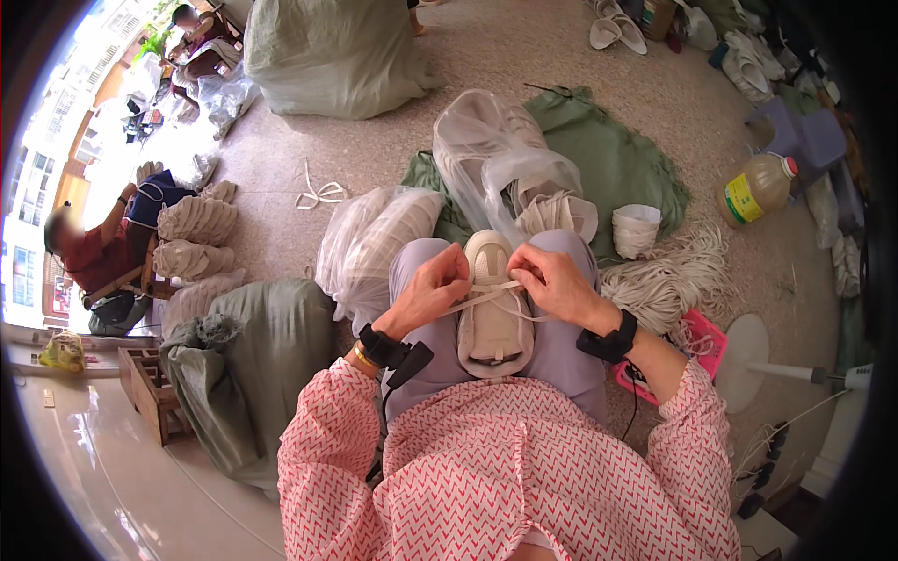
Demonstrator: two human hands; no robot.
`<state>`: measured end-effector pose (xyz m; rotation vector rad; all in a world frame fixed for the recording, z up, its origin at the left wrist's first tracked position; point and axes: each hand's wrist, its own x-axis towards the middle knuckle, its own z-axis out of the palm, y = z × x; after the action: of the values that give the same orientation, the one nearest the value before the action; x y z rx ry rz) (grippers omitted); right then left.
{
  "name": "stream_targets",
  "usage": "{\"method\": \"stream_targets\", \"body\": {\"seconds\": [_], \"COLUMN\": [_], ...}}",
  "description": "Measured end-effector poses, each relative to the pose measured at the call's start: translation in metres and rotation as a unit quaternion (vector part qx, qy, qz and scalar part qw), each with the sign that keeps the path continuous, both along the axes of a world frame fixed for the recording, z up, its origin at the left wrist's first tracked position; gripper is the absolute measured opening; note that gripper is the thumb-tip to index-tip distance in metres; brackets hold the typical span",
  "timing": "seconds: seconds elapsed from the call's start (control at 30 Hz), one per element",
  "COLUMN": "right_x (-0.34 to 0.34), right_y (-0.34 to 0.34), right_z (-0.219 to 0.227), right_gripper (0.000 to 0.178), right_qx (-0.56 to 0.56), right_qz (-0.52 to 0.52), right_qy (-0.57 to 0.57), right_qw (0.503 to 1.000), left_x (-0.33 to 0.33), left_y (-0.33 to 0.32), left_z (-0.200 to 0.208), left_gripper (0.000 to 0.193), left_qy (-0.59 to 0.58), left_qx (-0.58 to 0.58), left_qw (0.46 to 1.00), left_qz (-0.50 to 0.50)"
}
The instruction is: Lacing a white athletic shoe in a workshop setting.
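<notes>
A cream sneaker (494, 335) rests on my lap between my knees, its toe pointing away from me. A pale flat shoelace (488, 297) crosses over the upper part of the shoe. On the left of the shoe, my left hand (432, 288) is closed with its fingertips pinched on the lace. Opposite it, my right hand (558, 283) pinches the lace between thumb and forefinger near the toe end. Both hands stay just above the shoe, and my fingers cover parts of the lace. Each wrist wears a black strapped device.
Beyond my knees lie plastic bags of stacked shoe parts (374, 238) on a green sheet (613, 154). To the right are a heap of laces (678, 280), a pink basket (708, 337) and a yellowish jug (760, 187). Large sacks (327, 56) stand about. Two people sit at far left.
</notes>
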<state>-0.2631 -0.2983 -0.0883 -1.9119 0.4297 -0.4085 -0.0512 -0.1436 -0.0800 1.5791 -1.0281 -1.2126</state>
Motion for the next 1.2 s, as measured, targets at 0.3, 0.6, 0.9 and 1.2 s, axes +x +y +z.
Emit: {"method": "stream_targets", "body": {"seconds": [0.3,0.6,0.9,1.2], "right_x": [0.009,0.013,-0.015,-0.046], "right_y": [-0.001,-0.004,0.000,0.035], "right_z": [0.015,0.005,0.019,0.039], "right_gripper": [0.010,0.008,0.021,0.017], "right_qx": [0.007,0.029,0.005,-0.006], "right_qz": [0.004,-0.035,-0.100,-0.025], "right_qy": [0.033,0.052,0.044,0.102], "right_qw": [0.999,0.998,0.994,0.994], "left_x": [-0.006,-0.011,-0.016,-0.030], "left_y": [-0.003,-0.004,0.005,0.003], "left_z": [-0.008,0.003,-0.004,0.003], "left_gripper": [0.018,0.024,0.025,0.017], "left_qy": [-0.109,-0.148,-0.155,-0.198], "left_qx": [0.001,0.008,-0.051,-0.077], "left_qw": [0.993,0.988,0.985,0.972], "left_qz": [0.051,0.053,0.059,0.099]}}
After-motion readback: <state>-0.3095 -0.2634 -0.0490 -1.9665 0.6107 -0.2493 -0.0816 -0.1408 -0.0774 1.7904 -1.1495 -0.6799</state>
